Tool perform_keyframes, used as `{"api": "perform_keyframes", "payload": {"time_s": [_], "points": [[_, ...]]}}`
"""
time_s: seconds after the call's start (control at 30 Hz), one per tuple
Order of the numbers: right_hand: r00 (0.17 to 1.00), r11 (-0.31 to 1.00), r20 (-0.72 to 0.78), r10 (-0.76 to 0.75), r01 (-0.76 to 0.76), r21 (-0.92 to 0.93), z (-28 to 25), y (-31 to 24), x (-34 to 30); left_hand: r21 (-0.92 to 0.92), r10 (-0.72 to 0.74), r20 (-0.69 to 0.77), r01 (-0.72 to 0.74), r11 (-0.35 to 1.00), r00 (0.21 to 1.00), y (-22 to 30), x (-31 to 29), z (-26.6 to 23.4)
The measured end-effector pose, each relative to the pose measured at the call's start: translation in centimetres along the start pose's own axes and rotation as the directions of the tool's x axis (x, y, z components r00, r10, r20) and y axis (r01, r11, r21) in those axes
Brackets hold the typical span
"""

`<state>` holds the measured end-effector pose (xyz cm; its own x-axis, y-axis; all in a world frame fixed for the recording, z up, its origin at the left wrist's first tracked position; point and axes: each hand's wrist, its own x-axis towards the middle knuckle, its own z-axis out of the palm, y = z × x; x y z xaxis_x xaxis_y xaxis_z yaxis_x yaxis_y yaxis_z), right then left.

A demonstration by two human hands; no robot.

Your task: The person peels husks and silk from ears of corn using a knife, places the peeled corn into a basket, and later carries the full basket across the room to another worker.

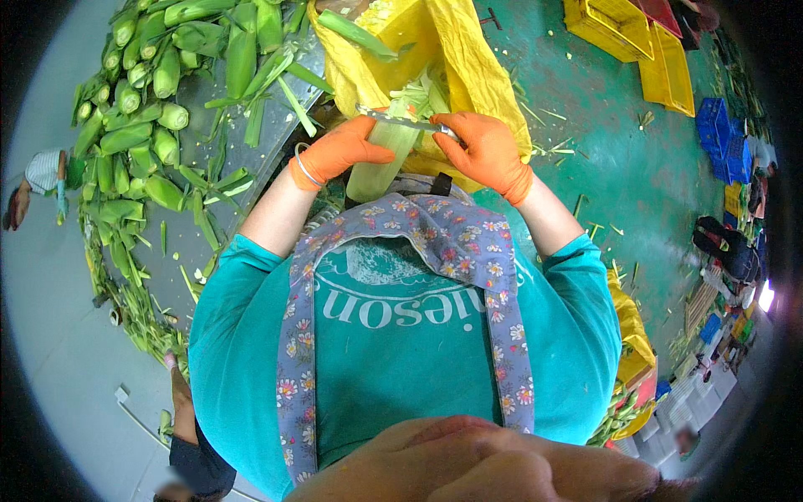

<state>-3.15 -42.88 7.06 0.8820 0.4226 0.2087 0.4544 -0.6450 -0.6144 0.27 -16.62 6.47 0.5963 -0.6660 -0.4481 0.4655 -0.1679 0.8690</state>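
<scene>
Left hand (339, 152) gripping corn ear (383, 161) just to its right | right hand (489, 153) closed on knife (418, 125), blade across ear to its left | best: steady ear, left fingers clear of blade, yellow sack (478, 67) beyond both

Pale-green corn (378, 174), yellow sack (483, 67), flower-patterned lavender apron (473, 243)

Yellow crates (615, 40) and blue crates (717, 134) on green floor (615, 180).

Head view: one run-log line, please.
left hand: holding corn ear | right hand: holding knife across it | yellow bag: open, beyond
</scene>
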Motion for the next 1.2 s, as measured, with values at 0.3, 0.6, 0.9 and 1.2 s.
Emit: {"api": "perform_keyframes", "payload": {"time_s": [0.3,0.6,0.9,1.2], "points": [[0.993,0.993,-0.065,-0.099,0.102,0.053,0.7,-0.6,0.9,0.114,0.012,-0.011,-0.011,0.993,1.000,0.7,-0.5,0.0],[0.973,0.971,-0.033,0.230,-0.231,-0.053,-3.6,6.0,-5.2,-0.018,0.070,-0.088,-0.072,0.997,0.994,-0.1,-0.7,-0.3],[0.987,0.994,-0.120,-0.103,0.100,-0.030,-0.3,-1.1,1.6,0.552,0.339,-0.225,-0.167,0.817,0.914,-0.6,2.2,1.6],[0.986,0.958,-0.023,0.164,-0.164,-0.235,-2.2,6.8,-3.2,0.674,0.534,-0.469,-0.105,0.731,0.704,-1.1,1.4,1.5]]}}
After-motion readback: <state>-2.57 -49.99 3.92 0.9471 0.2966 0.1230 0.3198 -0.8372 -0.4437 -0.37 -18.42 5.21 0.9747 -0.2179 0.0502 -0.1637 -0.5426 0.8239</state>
